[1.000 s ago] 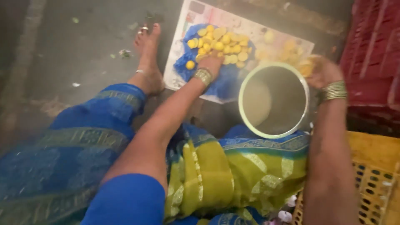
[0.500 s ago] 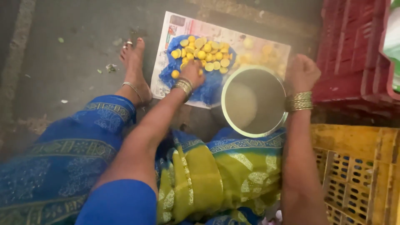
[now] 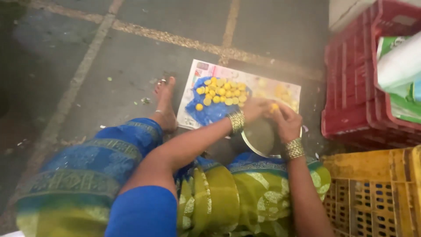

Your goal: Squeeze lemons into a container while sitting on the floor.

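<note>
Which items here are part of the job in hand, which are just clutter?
In use:
left hand
right hand
yellow piece held between them
metal pot
yellow pieces
blue sheet

Lying about:
red crate
yellow crate

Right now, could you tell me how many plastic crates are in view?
2. A red crate stands at the upper right, holding packaged goods; a yellow crate sits at the lower right, beside the person's right arm. Both run past the frame edge, so others may be hidden.

Hands (image 3: 272,116) hide the pot (image 3: 258,138) (crates cut off).
</note>
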